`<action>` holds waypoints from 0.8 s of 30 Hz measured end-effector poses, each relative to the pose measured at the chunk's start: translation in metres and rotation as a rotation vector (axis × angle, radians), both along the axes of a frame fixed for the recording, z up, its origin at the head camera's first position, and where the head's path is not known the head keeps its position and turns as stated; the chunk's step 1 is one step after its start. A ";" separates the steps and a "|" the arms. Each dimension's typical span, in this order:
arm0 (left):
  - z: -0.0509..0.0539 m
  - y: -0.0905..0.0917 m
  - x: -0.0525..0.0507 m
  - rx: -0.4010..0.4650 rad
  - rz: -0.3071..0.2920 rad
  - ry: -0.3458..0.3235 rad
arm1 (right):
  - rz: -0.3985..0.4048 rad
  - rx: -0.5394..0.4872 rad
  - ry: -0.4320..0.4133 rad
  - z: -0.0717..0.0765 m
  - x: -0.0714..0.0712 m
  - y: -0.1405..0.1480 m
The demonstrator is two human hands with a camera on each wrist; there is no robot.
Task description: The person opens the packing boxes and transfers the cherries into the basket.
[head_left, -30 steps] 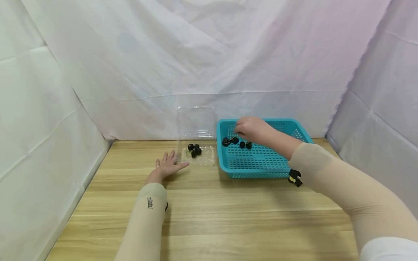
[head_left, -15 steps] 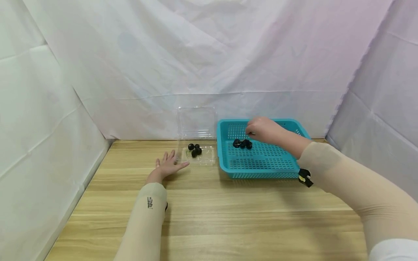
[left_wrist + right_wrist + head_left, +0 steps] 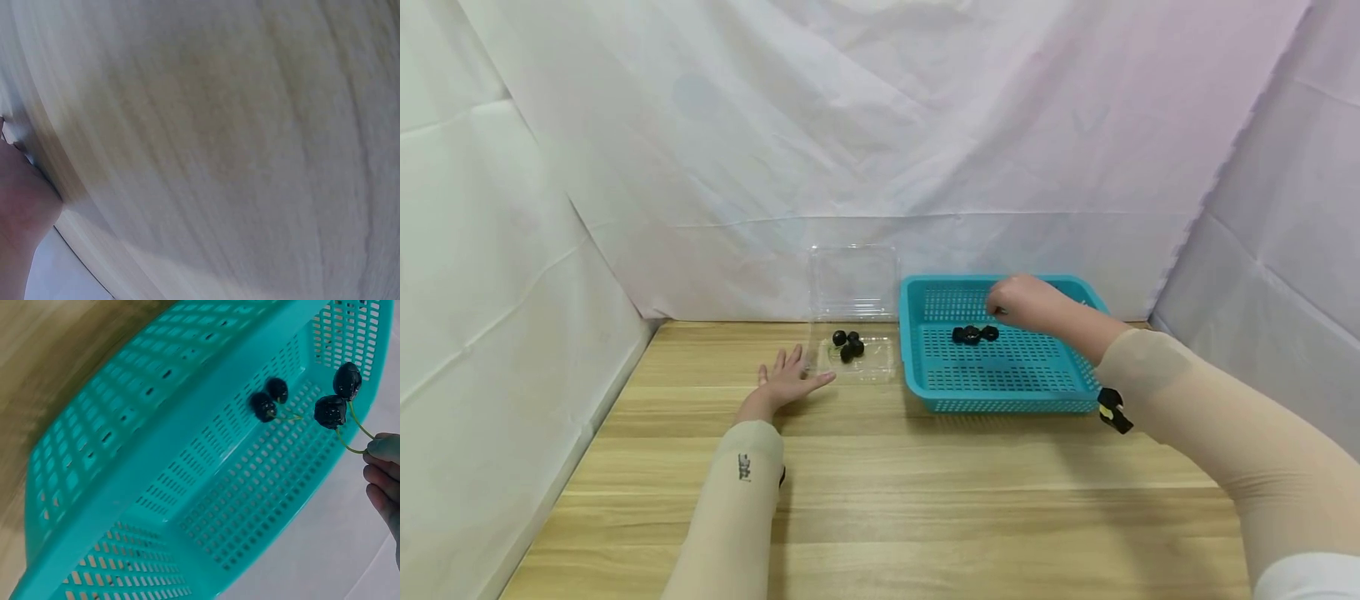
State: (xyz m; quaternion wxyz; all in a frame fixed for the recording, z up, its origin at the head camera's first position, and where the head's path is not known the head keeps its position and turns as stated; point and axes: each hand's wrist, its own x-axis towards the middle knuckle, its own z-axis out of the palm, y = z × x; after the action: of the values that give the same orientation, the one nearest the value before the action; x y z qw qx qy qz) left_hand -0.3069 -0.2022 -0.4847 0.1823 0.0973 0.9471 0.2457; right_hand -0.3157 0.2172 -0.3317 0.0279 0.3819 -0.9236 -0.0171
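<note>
My right hand [image 3: 1024, 302] is over the blue-green plastic basket [image 3: 1000, 402]. Between thumb and fingers it pinches the green stems of a pair of dark cherries [image 3: 330, 412], which hang below the fingertips. A second pair of dark cherries [image 3: 262, 406], with stems, lies on the basket floor; in the head view the hanging pair partly covers it. My left hand [image 3: 786, 383] rests with spread fingers on the table, beside a clear plastic clamshell box [image 3: 880, 354] whose lid stands up. Whether the left fingers touch the box cannot be made out. Several dark cherries [image 3: 847, 347] sit in the box.
The wooden table [image 3: 925, 500] stretches in front of the basket and box. A white cloth [image 3: 850, 133] hangs right behind both, with further cloth at the left and right sides.
My right hand has moved to the right over the basket, carrying the pinched cherries from its left side toward the middle. The left hand stays in place.
</note>
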 end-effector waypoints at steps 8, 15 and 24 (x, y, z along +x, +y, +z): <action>-0.009 -0.001 -0.002 0.011 0.004 0.015 | -0.030 0.034 -0.040 -0.005 -0.003 0.013; -0.015 -0.002 -0.004 0.039 0.008 0.008 | -0.068 0.095 -0.083 -0.012 -0.006 0.021; -0.018 0.000 -0.007 0.034 0.004 0.014 | -0.117 0.196 -0.120 -0.023 -0.013 0.028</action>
State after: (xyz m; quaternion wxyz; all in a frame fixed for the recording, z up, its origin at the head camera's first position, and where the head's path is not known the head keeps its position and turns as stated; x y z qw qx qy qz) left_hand -0.3137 -0.2018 -0.5032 0.1733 0.1002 0.9443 0.2612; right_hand -0.3286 0.2448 -0.3543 -0.0658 0.3285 -0.9383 -0.0859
